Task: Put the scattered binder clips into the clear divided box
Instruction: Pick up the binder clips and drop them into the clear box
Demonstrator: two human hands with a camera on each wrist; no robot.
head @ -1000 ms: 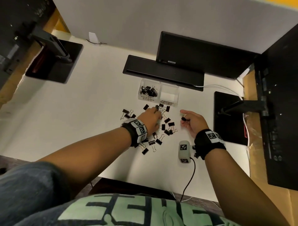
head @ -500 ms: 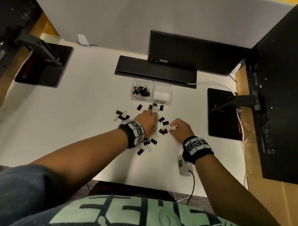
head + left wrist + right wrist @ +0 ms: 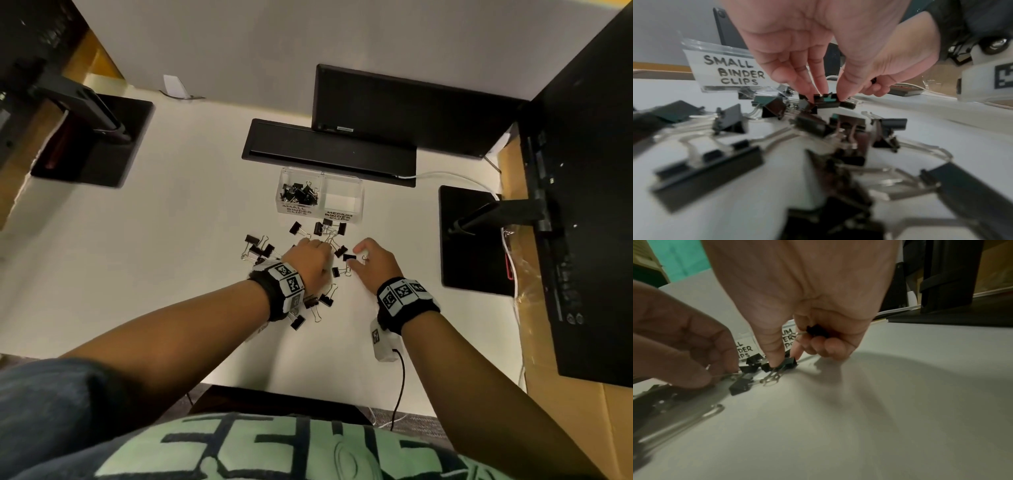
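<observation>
Now, right hand: the right hand point(image 3: 373, 265) has swung in from the open desk to the pile, thumb and forefinger pinching a binder clip point(image 3: 786, 364) on the desk, another tucked under curled fingers.
Left hand: the left hand point(image 3: 818, 53) pinches a small clip point(image 3: 826, 102) at the pile.
Meaning: both hands loading before a drop into the divided box point(image 3: 356, 183), just beyond.
Axis: pinched clip's wire handles point(image 3: 771, 379) trail toward the wrist, probably.

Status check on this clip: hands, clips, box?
Left hand pinching a clip. Right hand pinching a second clip, another tucked in its curled fingers. Box: small side loaded, medium side bare.
</observation>
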